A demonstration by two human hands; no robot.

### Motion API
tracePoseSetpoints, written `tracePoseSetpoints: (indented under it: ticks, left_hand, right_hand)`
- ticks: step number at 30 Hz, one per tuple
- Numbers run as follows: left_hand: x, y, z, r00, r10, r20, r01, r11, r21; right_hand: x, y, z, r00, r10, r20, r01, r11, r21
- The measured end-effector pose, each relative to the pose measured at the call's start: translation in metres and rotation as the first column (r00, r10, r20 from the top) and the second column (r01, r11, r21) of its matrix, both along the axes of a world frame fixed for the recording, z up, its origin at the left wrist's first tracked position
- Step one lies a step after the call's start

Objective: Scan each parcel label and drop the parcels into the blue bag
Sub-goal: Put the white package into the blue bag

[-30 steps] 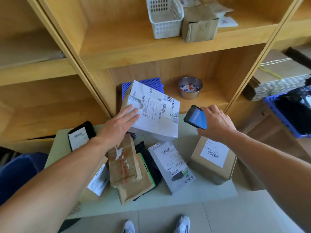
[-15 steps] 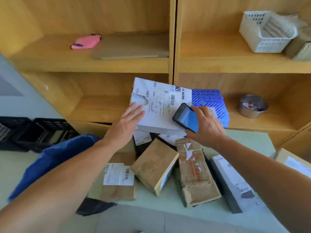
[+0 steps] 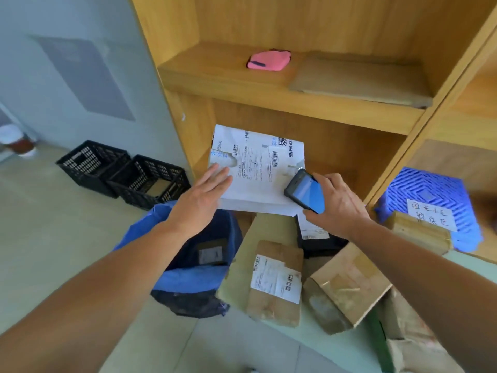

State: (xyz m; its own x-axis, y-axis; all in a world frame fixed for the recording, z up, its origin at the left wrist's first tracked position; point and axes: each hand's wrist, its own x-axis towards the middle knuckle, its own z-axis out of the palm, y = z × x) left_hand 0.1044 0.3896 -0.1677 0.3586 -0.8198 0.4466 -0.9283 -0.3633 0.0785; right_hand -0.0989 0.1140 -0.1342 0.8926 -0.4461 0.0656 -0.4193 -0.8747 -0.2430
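Note:
A white parcel box point(image 3: 258, 170) with printed labels and barcodes is held up in front of the lower shelf. My left hand point(image 3: 204, 197) lies flat against its left side, fingers straight. At the box's lower right edge, my right hand point(image 3: 336, 208) grips a dark phone point(image 3: 306, 192) with a lit blue screen. The blue bag point(image 3: 188, 278) stands open just below my left wrist, with a dark labelled parcel point(image 3: 211, 254) inside. Whether my thumb reaches under the box is hidden.
Brown parcels lie on the pale table: a labelled one point(image 3: 274, 281), a taped box point(image 3: 347, 286), and a black pouch point(image 3: 317, 238) behind. A blue crate point(image 3: 430, 200) sits in the right shelf bay. Two black crates point(image 3: 121, 173) stand on the floor at left.
The view has swung left, bringing the blue bag's opening into sight. The white box has moved left off the table with both hands; the phone stays at its right edge.

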Motion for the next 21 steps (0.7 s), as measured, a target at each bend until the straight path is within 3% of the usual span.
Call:
tracePoseSetpoints:
  ticks: [5, 8, 12, 21]
  left_hand:
    - [0.016, 0.063, -0.023, 0.991, 0.133, 0.024, -0.134, 0.99, 0.041]
    - [0.033, 0.091, -0.033, 0.975, 0.195, 0.107, -0.21, 0.967, 0.146]
    - [0.036, 0.114, -0.038, 0.911, 0.396, 0.112, -0.409, 0.842, 0.353]
    - [0.022, 0.122, -0.039, 0.924, 0.376, 0.067, -0.379, 0.882, 0.28]
  right_hand:
    - [0.045, 0.041, -0.007, 0.997, 0.075, -0.027, -0.075, 0.997, 0.011]
    - [0.062, 0.065, -0.013, 0.993, 0.111, -0.027, -0.111, 0.994, 0.011]
    - [0.074, 0.084, -0.019, 0.984, 0.165, -0.059, -0.165, 0.986, 0.003]
    - [0.078, 0.096, -0.019, 0.988, 0.144, -0.053, -0.144, 0.99, 0.005]
